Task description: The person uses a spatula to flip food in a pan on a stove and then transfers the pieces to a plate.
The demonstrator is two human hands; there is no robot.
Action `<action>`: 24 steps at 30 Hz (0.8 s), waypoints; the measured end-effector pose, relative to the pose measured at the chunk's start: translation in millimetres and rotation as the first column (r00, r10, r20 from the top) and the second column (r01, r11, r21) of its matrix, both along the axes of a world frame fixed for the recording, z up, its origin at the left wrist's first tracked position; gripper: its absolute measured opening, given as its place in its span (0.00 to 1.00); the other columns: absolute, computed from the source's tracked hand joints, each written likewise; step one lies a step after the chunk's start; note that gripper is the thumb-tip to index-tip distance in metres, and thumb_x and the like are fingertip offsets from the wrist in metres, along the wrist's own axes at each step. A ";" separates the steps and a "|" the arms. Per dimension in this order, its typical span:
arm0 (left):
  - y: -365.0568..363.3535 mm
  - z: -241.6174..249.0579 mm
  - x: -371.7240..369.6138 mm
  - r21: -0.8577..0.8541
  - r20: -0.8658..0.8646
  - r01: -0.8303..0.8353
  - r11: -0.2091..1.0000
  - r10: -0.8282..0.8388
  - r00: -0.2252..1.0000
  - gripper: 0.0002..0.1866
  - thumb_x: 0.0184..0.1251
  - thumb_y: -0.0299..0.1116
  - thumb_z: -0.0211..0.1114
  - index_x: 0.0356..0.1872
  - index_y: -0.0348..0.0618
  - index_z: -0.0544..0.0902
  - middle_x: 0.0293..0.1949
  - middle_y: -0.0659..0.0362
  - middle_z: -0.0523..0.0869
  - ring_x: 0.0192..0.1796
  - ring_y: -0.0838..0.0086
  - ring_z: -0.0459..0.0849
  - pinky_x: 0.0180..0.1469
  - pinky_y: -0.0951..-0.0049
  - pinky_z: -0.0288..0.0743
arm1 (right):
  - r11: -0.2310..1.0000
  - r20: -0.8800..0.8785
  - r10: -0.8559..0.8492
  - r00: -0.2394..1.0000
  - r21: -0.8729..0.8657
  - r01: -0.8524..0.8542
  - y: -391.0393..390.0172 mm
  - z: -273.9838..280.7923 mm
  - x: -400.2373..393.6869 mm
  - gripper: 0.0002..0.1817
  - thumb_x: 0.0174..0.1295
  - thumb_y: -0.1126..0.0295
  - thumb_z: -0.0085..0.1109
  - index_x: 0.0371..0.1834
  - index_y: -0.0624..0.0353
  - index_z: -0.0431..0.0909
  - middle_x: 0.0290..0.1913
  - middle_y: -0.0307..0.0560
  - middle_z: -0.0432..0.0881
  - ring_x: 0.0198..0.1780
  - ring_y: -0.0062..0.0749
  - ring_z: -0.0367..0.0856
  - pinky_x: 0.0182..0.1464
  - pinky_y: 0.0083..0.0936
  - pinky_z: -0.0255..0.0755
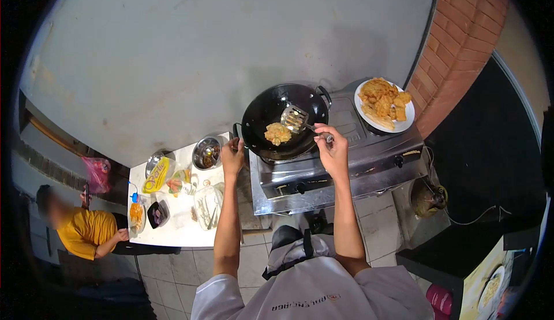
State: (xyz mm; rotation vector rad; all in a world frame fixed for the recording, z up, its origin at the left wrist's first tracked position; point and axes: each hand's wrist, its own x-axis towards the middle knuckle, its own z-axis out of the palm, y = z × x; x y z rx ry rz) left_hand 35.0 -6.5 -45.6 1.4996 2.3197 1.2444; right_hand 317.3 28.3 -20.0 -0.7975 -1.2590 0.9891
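A black wok (pixel 262 109) stands on the left side of a steel gas stove (pixel 346 170). My right hand (pixel 333 150) is closed round the handle of a slotted metal spatula (pixel 295 119), whose blade is inside the wok. Beside the blade, on its left, lies a golden fritter (pixel 277 134). My left hand (pixel 233 155) is at the wok's left loop handle, fingers closed on it. On the stove's right side a white plate (pixel 408 117) holds several fried pieces (pixel 381 102).
At the left, a white table (pixel 179 227) bears metal bowls (pixel 206 152), a yellow pouch (pixel 158 176), a clear container (pixel 209 204) and a dark dish (pixel 157 215). A person in a yellow shirt (pixel 86 230) is beside it. A brick column (pixel 461 49) rises right of the stove.
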 end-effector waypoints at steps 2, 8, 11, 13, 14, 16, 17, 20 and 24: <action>0.1 -1.5 2.0 0.025 0.073 0.010 1.000 -0.012 0.997 0.23 0.64 0.46 0.63 0.44 0.32 0.83 0.28 0.50 0.86 0.31 0.69 0.83 0.38 0.70 0.74 | 1.000 -0.018 0.000 1.000 0.025 0.000 6.0 -5.0 -2.8 0.09 0.54 0.85 0.53 0.38 0.64 0.77 0.44 0.44 0.83 0.33 0.16 0.74 0.35 0.16 0.69; 6.1 -0.9 5.9 0.050 0.037 -0.016 0.999 0.014 0.999 0.18 0.63 0.43 0.63 0.40 0.35 0.85 0.25 0.52 0.85 0.28 0.71 0.83 0.34 0.71 0.74 | 0.999 -0.021 0.035 0.999 0.025 -0.035 16.6 -16.0 -11.0 0.08 0.55 0.85 0.53 0.37 0.64 0.77 0.39 0.42 0.83 0.31 0.14 0.71 0.34 0.16 0.67; 12.5 -1.5 4.9 0.064 0.032 -0.037 0.997 0.035 0.999 0.17 0.62 0.41 0.64 0.40 0.35 0.85 0.23 0.53 0.84 0.27 0.72 0.82 0.33 0.71 0.74 | 0.998 0.042 0.053 0.998 -0.018 -0.052 20.8 -16.2 -12.0 0.08 0.56 0.84 0.53 0.37 0.64 0.77 0.37 0.41 0.83 0.30 0.14 0.71 0.33 0.17 0.67; 9.2 -7.0 6.1 0.051 0.044 -0.065 0.997 0.062 0.997 0.16 0.62 0.40 0.65 0.40 0.34 0.85 0.23 0.54 0.84 0.27 0.73 0.82 0.33 0.71 0.74 | 0.997 0.089 0.079 0.993 -0.022 -0.078 19.1 -19.5 -13.8 0.07 0.56 0.83 0.53 0.37 0.64 0.76 0.36 0.43 0.82 0.28 0.16 0.71 0.32 0.18 0.67; 9.3 -9.9 5.3 0.074 0.010 -0.060 0.995 0.059 0.998 0.16 0.62 0.39 0.65 0.39 0.34 0.85 0.22 0.55 0.83 0.26 0.73 0.82 0.33 0.72 0.74 | 0.996 0.090 0.088 0.992 -0.031 -0.085 16.1 -21.9 -14.3 0.07 0.56 0.83 0.53 0.37 0.64 0.76 0.36 0.43 0.82 0.28 0.16 0.71 0.32 0.18 0.67; 14.3 -8.4 1.4 0.113 -0.034 -0.045 0.993 0.049 0.998 0.15 0.61 0.38 0.66 0.39 0.34 0.85 0.21 0.55 0.83 0.25 0.73 0.82 0.33 0.72 0.73 | 0.997 0.228 0.076 0.971 -0.029 -0.072 20.6 -20.4 -15.8 0.09 0.57 0.85 0.52 0.39 0.65 0.76 0.37 0.42 0.82 0.32 0.17 0.77 0.35 0.14 0.70; 12.9 -7.9 3.0 0.103 0.003 -0.069 0.992 0.069 0.998 0.15 0.60 0.38 0.66 0.38 0.35 0.86 0.22 0.53 0.83 0.26 0.68 0.82 0.34 0.69 0.73 | 0.998 0.248 0.063 0.967 -0.012 -0.062 20.6 -19.1 -16.9 0.09 0.57 0.84 0.53 0.40 0.65 0.76 0.34 0.41 0.81 0.31 0.16 0.76 0.34 0.14 0.70; 12.7 -4.9 5.8 0.098 0.055 -0.097 0.990 0.092 0.994 0.14 0.60 0.38 0.66 0.37 0.36 0.86 0.23 0.52 0.82 0.27 0.63 0.81 0.36 0.66 0.73 | 0.998 0.211 0.064 0.975 -0.009 -0.064 18.9 -16.2 -22.1 0.09 0.56 0.84 0.53 0.40 0.65 0.76 0.33 0.41 0.81 0.31 0.16 0.76 0.33 0.15 0.70; 14.6 -1.1 2.4 0.107 -0.038 -0.118 0.987 0.122 0.992 0.15 0.60 0.41 0.66 0.39 0.40 0.87 0.23 0.55 0.81 0.23 0.70 0.77 0.32 0.68 0.70 | 0.997 0.254 0.070 0.965 0.004 -0.073 20.8 -19.5 -27.1 0.08 0.57 0.83 0.53 0.39 0.65 0.75 0.33 0.42 0.79 0.31 0.18 0.76 0.33 0.16 0.71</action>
